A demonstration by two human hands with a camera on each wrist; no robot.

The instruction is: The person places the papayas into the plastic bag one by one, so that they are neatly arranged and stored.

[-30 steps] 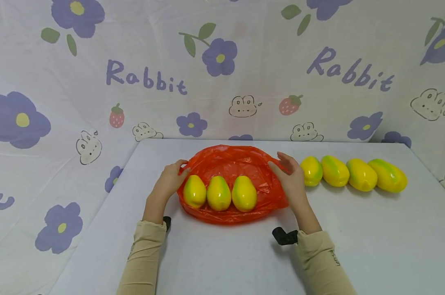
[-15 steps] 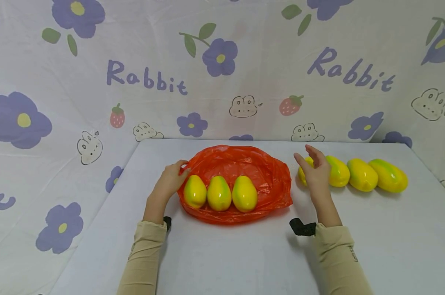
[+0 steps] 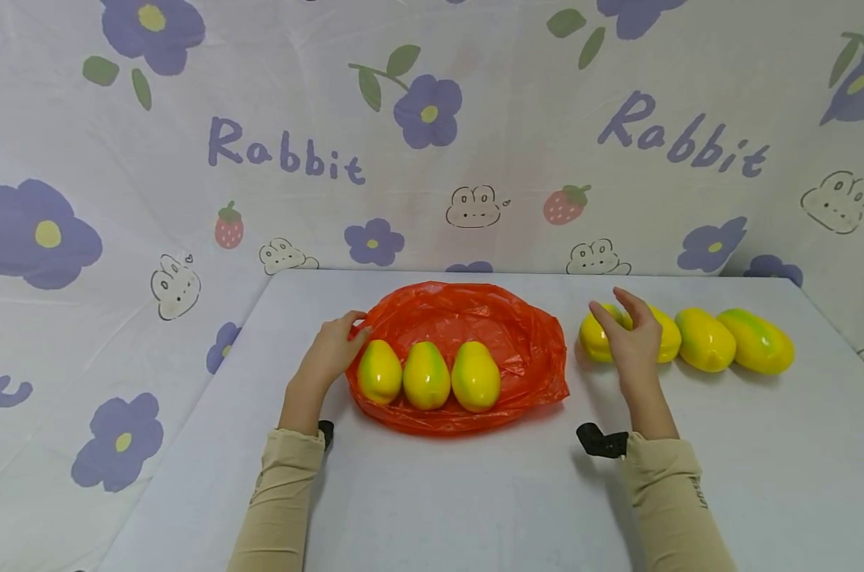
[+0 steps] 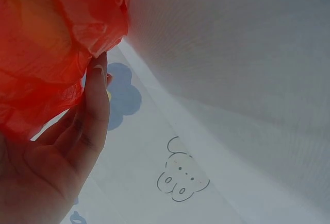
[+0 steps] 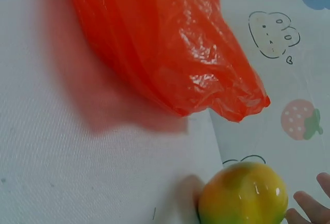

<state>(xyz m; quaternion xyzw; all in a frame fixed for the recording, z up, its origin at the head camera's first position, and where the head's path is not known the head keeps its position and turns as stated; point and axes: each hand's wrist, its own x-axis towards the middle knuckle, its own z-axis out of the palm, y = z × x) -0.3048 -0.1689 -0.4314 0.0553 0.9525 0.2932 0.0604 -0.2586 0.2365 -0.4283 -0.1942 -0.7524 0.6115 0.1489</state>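
Observation:
A red plastic bag [image 3: 467, 306] lies spread with its mouth up, three glossy yellow-green papayas [image 3: 426, 375] lined up along its near side. My left hand [image 3: 329, 349] holds the bag's left rim between thumb and fingers; in the left wrist view the fingers [image 4: 95, 103] reach the crumpled red edge. Over on the right, my right hand [image 3: 635, 342] hovers at the two leftmost papayas of a second row, thumb and fingers spread, partly covering them. In the right wrist view its fingertips [image 5: 309, 206] show beside the end papaya [image 5: 245, 195].
Two more papayas, a middle one [image 3: 707, 340] and the far right one [image 3: 755, 342], continue the row on the white table [image 3: 439, 500]. A curtain [image 3: 517, 143] printed with flowers and rabbits hangs behind the table. A black camera mount [image 3: 602, 441] sticks out from the right wrist.
My right hand has let go of the bag's right rim and moved right, over to the row of papayas. My left hand stays at the left rim.

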